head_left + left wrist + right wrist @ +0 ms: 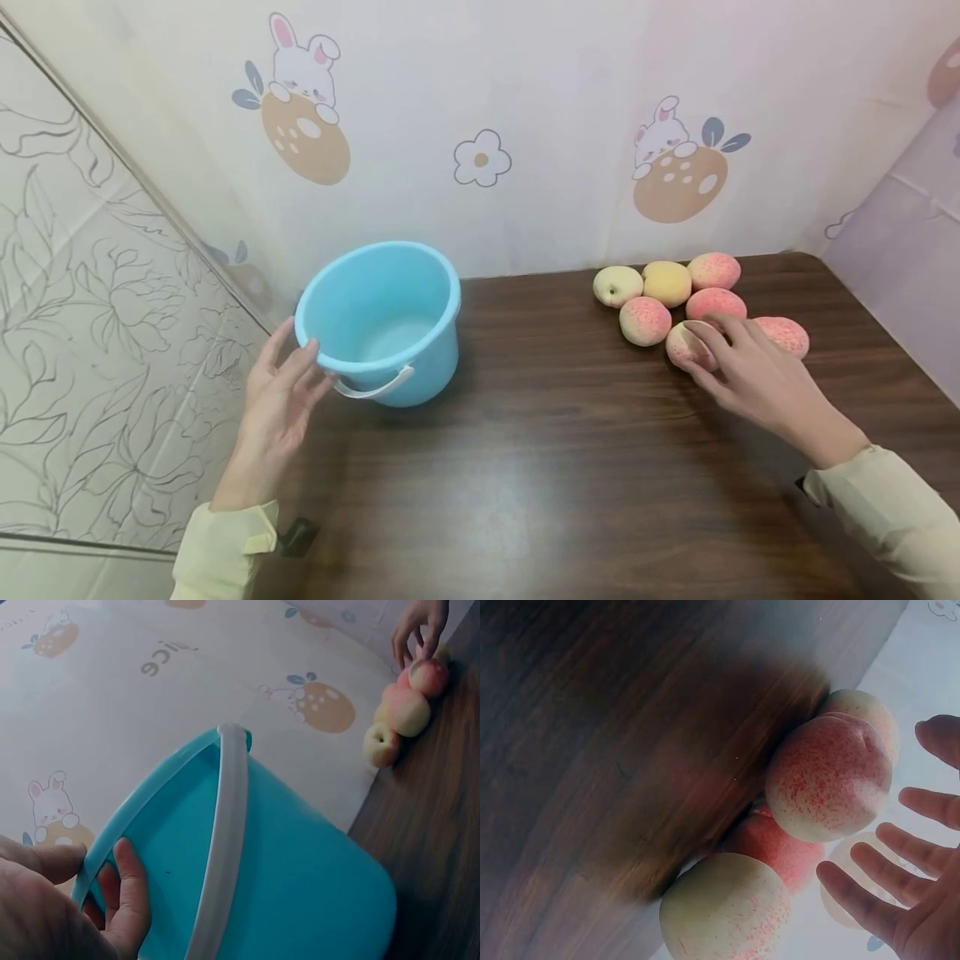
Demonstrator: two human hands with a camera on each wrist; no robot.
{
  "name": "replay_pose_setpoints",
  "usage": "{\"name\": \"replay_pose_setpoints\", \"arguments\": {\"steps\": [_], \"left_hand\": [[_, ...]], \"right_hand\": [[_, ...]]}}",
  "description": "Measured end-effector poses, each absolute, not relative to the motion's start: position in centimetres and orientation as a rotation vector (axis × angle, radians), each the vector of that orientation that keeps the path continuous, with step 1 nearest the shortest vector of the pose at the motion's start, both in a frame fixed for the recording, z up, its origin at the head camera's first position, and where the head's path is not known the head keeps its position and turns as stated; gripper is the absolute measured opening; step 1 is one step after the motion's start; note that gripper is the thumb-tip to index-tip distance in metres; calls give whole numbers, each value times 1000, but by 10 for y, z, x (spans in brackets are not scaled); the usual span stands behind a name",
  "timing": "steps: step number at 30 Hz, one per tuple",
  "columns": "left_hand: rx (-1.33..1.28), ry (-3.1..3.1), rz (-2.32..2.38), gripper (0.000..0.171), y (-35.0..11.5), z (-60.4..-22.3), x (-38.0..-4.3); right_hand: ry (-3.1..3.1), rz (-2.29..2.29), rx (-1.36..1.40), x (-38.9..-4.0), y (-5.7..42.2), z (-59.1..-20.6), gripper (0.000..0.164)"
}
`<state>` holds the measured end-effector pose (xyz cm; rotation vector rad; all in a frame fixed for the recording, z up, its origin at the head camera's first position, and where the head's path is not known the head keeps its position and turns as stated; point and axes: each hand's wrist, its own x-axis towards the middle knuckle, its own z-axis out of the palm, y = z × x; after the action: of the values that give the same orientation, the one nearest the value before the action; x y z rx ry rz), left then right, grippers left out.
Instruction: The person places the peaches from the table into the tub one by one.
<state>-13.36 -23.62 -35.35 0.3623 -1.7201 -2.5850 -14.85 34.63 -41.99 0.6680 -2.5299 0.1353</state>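
Note:
A light-blue bucket (442,354) stands on the table at left, its inside facing up. My left hand (273,408) pinches its rim between thumb and fingers, as the left wrist view shows with the hand (112,907) beside the white handle (227,832). Over on the right lies a cluster of peaches, pink, yellow and pale. Above the pale, pink-speckled peach (686,348) nearest the front is my right hand (772,387), fingers reaching around it. In the right wrist view that hand (919,892) has its fingers spread; whether they touch a peach I cannot tell.
Other peaches lie close together: a pale green one (609,286), a yellow one (667,283) and pink ones, one (791,336) partly behind the right hand. A dark wood table (525,467) meets a rabbit-patterned wall (555,208) at the back. White flower-patterned panels (97,333) stand at left.

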Motion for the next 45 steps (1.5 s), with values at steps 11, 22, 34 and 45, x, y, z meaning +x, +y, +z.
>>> {"name": "replay_pose_setpoints", "arguments": {"steps": [11, 22, 34, 45], "left_hand": [[183, -1909, -2573, 74, -240, -353, -127], [172, -2232, -2278, 73, -241, -345, -127], [75, -2428, -2169, 71, -240, -343, -122], [-17, -2434, -2207, 67, -234, -344, -114]], "right_hand": [[-2589, 152, 659, -155, 346, -424, 64], [-2616, 156, 652, -160, 343, -429, 58], [-2625, 128, 644, -169, 343, -437, 58], [-2691, 156, 603, -171, 342, -435, 44]]}}
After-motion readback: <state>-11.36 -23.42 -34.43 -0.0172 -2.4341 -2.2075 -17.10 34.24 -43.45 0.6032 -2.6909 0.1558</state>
